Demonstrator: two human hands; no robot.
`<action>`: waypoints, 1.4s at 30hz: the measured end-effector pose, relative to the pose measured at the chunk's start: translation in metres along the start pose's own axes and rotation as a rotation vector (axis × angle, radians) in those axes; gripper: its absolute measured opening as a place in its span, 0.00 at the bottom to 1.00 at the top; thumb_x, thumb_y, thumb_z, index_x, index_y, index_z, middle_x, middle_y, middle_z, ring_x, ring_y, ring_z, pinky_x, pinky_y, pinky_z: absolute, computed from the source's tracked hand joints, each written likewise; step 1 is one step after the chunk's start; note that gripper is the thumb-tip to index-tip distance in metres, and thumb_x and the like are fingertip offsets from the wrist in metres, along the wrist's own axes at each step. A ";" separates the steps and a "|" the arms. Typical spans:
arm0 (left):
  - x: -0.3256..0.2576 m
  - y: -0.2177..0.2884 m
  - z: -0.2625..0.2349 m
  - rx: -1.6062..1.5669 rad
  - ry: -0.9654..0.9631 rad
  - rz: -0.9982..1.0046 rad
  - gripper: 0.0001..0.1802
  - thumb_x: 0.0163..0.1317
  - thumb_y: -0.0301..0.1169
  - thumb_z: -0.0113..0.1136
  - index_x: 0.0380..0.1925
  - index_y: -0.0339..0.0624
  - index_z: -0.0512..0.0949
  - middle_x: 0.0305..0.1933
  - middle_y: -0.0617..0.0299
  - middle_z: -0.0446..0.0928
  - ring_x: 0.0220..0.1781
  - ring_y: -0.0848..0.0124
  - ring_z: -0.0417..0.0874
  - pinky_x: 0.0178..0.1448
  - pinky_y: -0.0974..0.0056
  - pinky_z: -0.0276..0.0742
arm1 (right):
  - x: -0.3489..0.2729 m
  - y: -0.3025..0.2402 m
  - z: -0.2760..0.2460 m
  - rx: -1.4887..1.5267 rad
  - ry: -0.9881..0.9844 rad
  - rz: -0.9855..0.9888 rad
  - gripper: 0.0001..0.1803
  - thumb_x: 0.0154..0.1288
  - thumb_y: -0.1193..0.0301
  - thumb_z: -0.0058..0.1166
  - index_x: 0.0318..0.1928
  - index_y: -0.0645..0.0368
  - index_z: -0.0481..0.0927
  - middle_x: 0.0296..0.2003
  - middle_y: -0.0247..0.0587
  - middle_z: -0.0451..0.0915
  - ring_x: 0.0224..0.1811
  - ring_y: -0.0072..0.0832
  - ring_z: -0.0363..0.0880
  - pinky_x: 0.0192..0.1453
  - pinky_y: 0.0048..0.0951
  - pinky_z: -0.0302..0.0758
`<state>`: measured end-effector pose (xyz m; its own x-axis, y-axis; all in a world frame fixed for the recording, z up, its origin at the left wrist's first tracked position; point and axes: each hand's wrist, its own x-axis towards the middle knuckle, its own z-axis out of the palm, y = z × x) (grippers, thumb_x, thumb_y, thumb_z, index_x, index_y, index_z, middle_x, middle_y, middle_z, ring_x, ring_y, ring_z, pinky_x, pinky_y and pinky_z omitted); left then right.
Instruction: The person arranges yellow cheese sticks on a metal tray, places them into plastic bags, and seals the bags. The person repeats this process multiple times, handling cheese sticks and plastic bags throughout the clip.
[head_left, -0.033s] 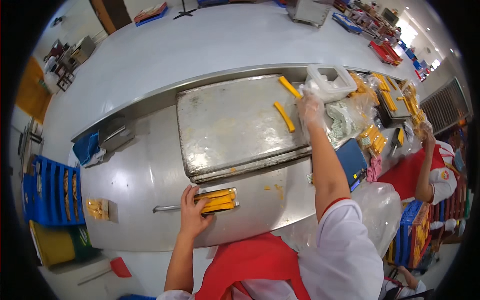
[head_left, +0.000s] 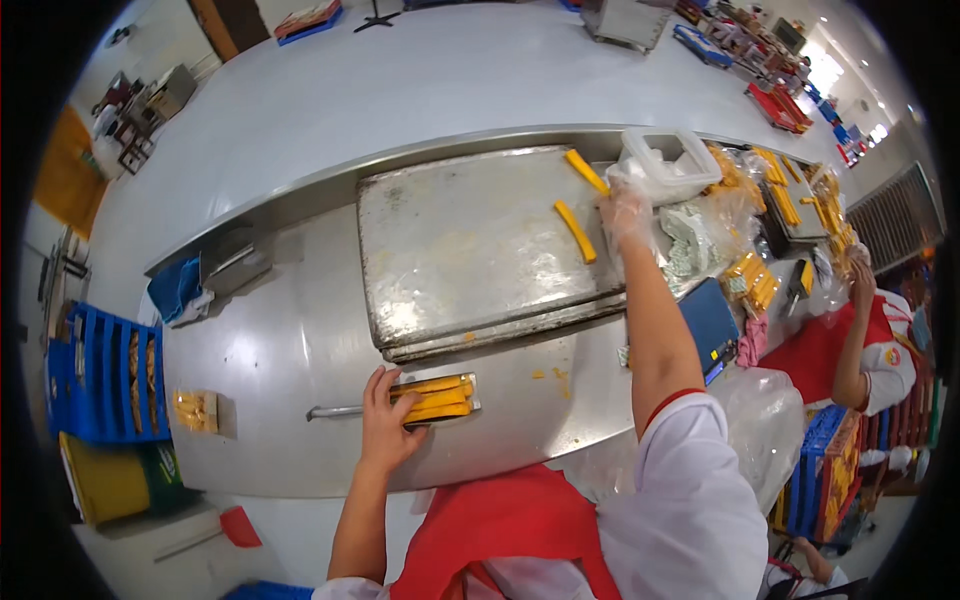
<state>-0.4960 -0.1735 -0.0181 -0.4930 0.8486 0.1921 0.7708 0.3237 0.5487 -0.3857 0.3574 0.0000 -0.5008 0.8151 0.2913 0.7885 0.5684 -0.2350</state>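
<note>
In the head view, a scoop (head_left: pixel 338 411) of yellow sticks (head_left: pixel 440 401) is gripped by the left hand (head_left: pixel 388 417) near the bench's front edge. Whether anything is held by the right hand (head_left: pixel 627 216), at the pan's right edge, cannot be told. Gathering seems in hand; a gentle pinch seems needed.

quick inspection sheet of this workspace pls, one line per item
surface: metal workbench, with yellow crumbs near the front edge
job's things: yellow sticks in a handled metal holder; two more loose sticks near the right edge of the stacked baking trays
clutter: plastic bag, pink cloth, blue cloth
hands: left hand on the holder and sticks; right hand at the farther loose stick's end, grip unclear
cables: nothing seen
surroundings: blue crates left; co-worker in red apron right
</note>
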 end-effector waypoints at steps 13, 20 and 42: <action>-0.005 -0.007 0.001 -0.047 0.032 0.016 0.28 0.36 0.30 0.78 0.43 0.49 0.80 0.68 0.49 0.66 0.74 0.42 0.60 0.74 0.45 0.64 | -0.192 -0.085 -0.067 1.189 -1.045 0.097 0.16 0.61 0.71 0.68 0.49 0.63 0.86 0.36 0.36 0.86 0.37 0.22 0.81 0.42 0.25 0.78; 0.001 -0.009 0.001 -0.065 0.008 0.124 0.28 0.36 0.29 0.78 0.42 0.46 0.78 0.68 0.49 0.65 0.74 0.44 0.60 0.75 0.45 0.63 | -0.274 -0.110 -0.009 1.034 -0.801 -0.021 0.12 0.59 0.76 0.68 0.44 0.63 0.88 0.37 0.38 0.86 0.39 0.24 0.83 0.46 0.26 0.79; -0.020 -0.032 -0.005 -0.146 -0.037 0.069 0.27 0.44 0.26 0.75 0.46 0.42 0.75 0.71 0.45 0.61 0.76 0.42 0.61 0.72 0.49 0.70 | -0.238 -0.136 -0.059 0.551 0.029 -0.281 0.10 0.53 0.72 0.69 0.37 0.59 0.86 0.34 0.43 0.85 0.35 0.39 0.84 0.41 0.36 0.80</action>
<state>-0.5126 -0.2032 -0.0354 -0.4236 0.8825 0.2043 0.7341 0.2023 0.6482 -0.3520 0.0795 0.0172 -0.6466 0.6269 0.4346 0.3239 0.7415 -0.5877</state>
